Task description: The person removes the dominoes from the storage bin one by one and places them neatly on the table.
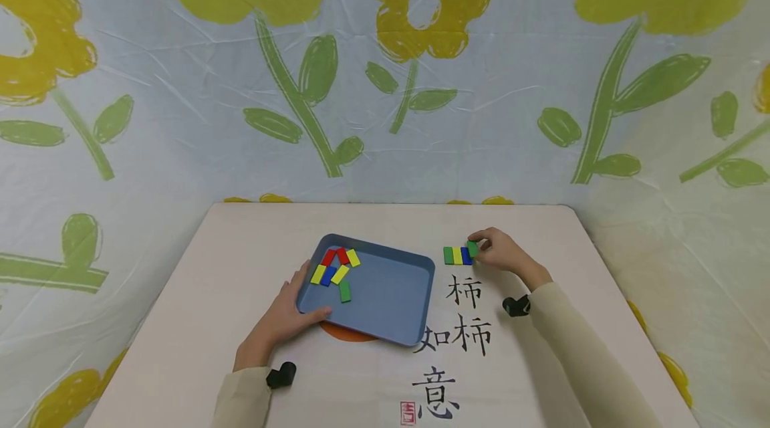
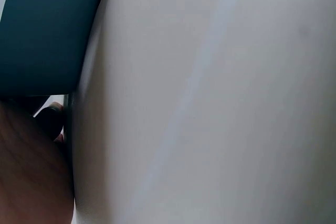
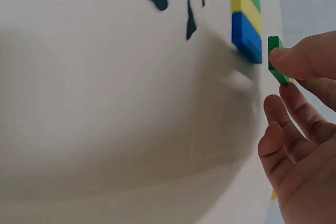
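Note:
My right hand pinches a small green block between thumb and fingertips. The held block is at the right end of a short row, just beside a blue block. Left of that blue one, a yellow block and another green block lie side by side. My left hand grips the near left corner of a blue-grey tray, thumb over the front rim and fingers along the left side. In the left wrist view, the tray's dark wall hides most of that hand.
Inside the tray, red, yellow, blue and green blocks lie loosely toward the left, among them a green block. Black brushed characters and a red seal mark the table cover. Part of an orange shape shows under the tray's front edge.

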Demonstrator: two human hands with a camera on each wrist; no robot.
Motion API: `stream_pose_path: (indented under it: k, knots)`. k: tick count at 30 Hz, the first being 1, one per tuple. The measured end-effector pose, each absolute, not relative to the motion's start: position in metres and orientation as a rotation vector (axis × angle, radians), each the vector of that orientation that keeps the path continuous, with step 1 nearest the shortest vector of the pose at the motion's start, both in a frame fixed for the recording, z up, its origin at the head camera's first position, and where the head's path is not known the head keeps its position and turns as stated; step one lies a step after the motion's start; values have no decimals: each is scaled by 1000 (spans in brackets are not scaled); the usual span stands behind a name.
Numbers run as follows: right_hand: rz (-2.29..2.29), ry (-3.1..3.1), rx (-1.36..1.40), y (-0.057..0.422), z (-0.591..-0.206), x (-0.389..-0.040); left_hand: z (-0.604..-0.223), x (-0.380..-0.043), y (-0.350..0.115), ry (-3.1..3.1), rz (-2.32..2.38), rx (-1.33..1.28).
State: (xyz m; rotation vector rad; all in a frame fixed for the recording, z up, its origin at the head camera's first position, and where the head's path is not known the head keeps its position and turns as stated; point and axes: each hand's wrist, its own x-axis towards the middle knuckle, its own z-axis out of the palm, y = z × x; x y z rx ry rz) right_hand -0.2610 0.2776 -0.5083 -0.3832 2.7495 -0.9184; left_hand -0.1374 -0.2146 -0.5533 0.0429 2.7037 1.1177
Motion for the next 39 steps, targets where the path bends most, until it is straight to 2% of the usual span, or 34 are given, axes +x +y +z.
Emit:
stream_pose_path:
  k: [25,39]
  knots:
    - [-903,2764,-270,284,-530,-252,-554,-137,-214,2709,1131,57]
    - [-939,2729,-375,276,-516,-260,-553,-134,-214,2714,1129,55]
